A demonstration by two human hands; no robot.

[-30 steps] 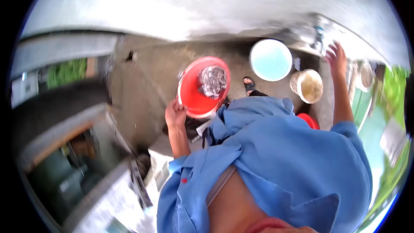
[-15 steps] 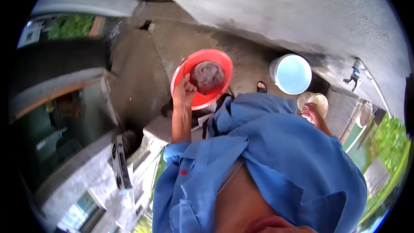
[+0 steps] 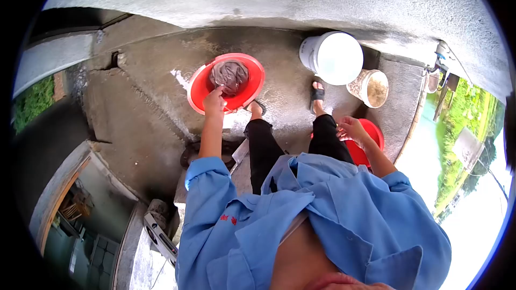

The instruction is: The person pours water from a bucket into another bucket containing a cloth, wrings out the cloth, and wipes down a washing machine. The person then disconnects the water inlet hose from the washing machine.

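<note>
A red basin (image 3: pixel 194 96) with a wet, dark grey-brown cloth (image 3: pixel 230 77) in it sits in front of me to the left. My left hand (image 3: pixel 215 101) overlaps its near rim, the fingers curled and drawn together. Whatever they hold, if anything, is too small to make out; whether they touch the rim is unclear. On the other side, my right hand (image 3: pixel 352 130) hangs over a second red basin (image 3: pixel 375 135), partly hidden by my arm and leg. Its fingers are loosely bent and apart, with nothing visible in them.
Beyond my right foot stand a white bucket (image 3: pixel 314 53) and a smaller, stained bucket (image 3: pixel 355 87). A tap (image 3: pixel 438 65) is fixed to the rough grey wall (image 3: pixel 301 0). My sandalled feet (image 3: pixel 318 95) stand on wet concrete (image 3: pixel 145 75). A doorway (image 3: pixel 80 209) lies at left.
My view has shifted, bringing my legs, both feet and the second red basin into sight. My left hand now appears nearer the basin's edge, off the cloth. My right hand no longer overlaps the small bucket.
</note>
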